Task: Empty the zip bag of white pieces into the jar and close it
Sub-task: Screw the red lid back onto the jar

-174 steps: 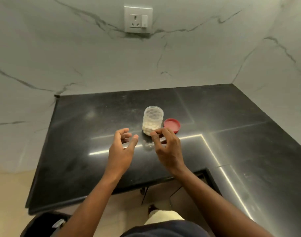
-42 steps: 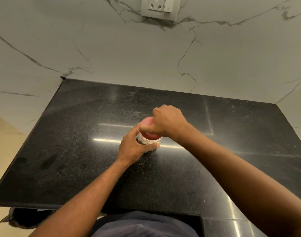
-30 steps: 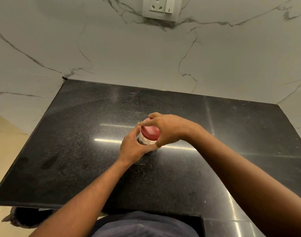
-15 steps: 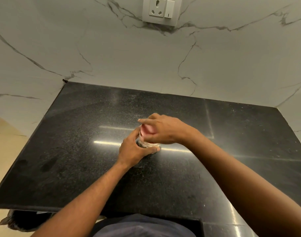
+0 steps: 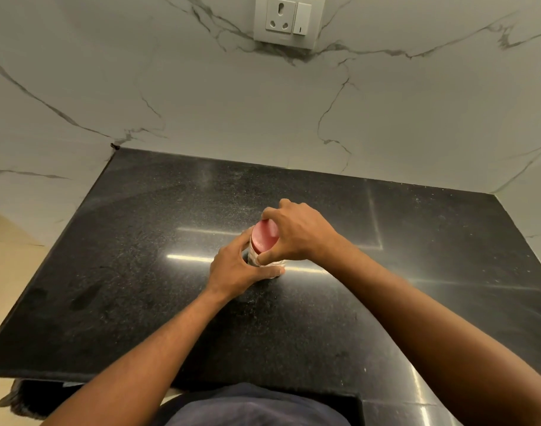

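Our forearms are bare, without sleeves, watch or rings on our left hand point(image 5: 235, 269) or right hand point(image 5: 300, 233). We wear a dark navy garment point(image 5: 253, 407) across our torso.

Table point(image 5: 134, 272): black, speckled, glossy. Wall point(image 5: 201, 103): white marble, grey veins. Socket point(image 5: 286, 21): white, with switch, on wall above table.

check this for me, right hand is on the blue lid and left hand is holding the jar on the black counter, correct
Not quite: the lid is red, not blue, as the head view shows. The rest stands: the right hand is on it and the left hand holds the jar on the black counter.
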